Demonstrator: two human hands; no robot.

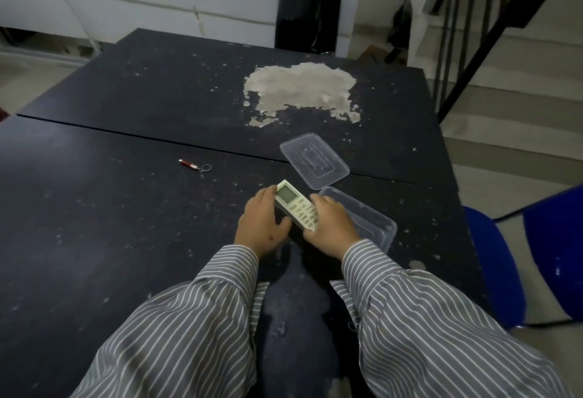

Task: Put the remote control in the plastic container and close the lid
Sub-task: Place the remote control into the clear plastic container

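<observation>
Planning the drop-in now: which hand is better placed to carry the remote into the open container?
Probably the right hand: it grips the remote on the side nearest the open container; the left hand is farther away.

Clear glossy plastic container [375, 221] and lid [315, 161]; matt black table [126, 208] with flaking, worn paint

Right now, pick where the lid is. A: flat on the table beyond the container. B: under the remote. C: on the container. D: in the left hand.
A: the lid lies flat on the table, beyond the open container, while both the left hand and right hand hold the remote.
</observation>
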